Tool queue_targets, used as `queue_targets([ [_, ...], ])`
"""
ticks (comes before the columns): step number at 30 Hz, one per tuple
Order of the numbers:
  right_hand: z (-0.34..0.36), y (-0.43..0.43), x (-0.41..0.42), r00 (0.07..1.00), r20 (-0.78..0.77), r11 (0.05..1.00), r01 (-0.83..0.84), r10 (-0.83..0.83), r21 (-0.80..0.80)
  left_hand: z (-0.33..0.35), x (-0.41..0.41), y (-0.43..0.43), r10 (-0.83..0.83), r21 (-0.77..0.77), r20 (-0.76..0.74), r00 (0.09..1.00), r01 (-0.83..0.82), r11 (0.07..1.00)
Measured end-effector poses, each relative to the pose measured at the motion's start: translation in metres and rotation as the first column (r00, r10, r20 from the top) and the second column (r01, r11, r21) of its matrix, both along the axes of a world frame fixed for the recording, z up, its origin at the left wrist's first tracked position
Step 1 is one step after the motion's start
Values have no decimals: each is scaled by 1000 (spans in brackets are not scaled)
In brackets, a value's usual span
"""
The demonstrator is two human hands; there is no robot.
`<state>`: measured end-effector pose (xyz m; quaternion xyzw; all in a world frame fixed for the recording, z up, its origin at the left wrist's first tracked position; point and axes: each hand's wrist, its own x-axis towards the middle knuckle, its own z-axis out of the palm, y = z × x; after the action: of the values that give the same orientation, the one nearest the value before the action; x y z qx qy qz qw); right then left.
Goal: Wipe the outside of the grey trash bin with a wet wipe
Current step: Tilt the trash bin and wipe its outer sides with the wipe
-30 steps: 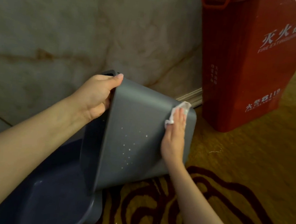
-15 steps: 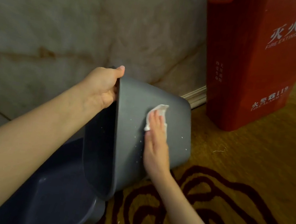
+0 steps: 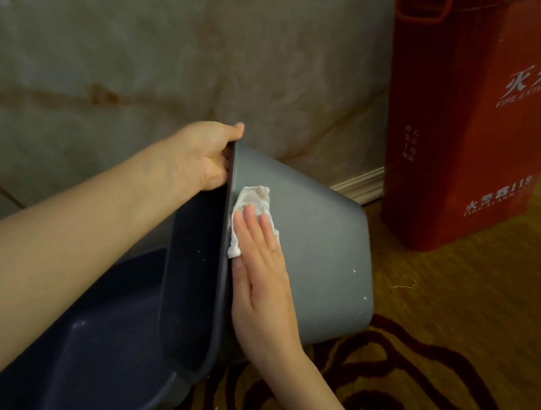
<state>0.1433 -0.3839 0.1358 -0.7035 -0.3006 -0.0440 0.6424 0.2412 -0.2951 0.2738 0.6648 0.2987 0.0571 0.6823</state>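
Observation:
The grey trash bin (image 3: 317, 255) lies tipped on its side, its opening facing left and its base toward the right. My left hand (image 3: 201, 154) grips the top of the bin's rim. My right hand (image 3: 262, 272) lies flat on the bin's upper outer wall, close to the rim, pressing a crumpled white wet wipe (image 3: 251, 207) against it. The wipe shows beyond my fingertips. A few white specks dot the wall near the base.
A darker blue-grey tub (image 3: 99, 347) sits under and left of the bin. A tall red fire extinguisher box (image 3: 478, 129) stands at the right against the marble wall (image 3: 145, 50). The floor is patterned brown and dark red carpet (image 3: 447, 365).
My right hand slid the wipe leftward across the bin's wall, from near the base to close beside the rim. The bin has turned so its opening faces more toward me.

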Motion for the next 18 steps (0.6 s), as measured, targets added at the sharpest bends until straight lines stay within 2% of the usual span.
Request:
queue_targets([
  [3,-3,0,13,997,20,997,80,-79,-12,-6,-4,-9,-44,-89,130,991,55,994],
  [7,-31,-7,39,980,-56,980,187,-191,-67,-28,-29,-3,-245,94,150,958,233,968],
  [9,-54,-17,50,956,-127,961,252,-266,-116,-39,-46,9,-244,120,168,955,226,967],
  [11,-74,-30,58,924,-230,950,284,-307,-126,-46,-59,17,-225,65,204,953,216,974],
  [15,-99,-54,76,856,-415,952,274,-307,-140,-47,-57,22,-169,31,229,958,167,986],
  [18,-107,-66,86,769,-549,945,279,-327,-170,-44,-50,20,-187,32,213,959,184,982],
])
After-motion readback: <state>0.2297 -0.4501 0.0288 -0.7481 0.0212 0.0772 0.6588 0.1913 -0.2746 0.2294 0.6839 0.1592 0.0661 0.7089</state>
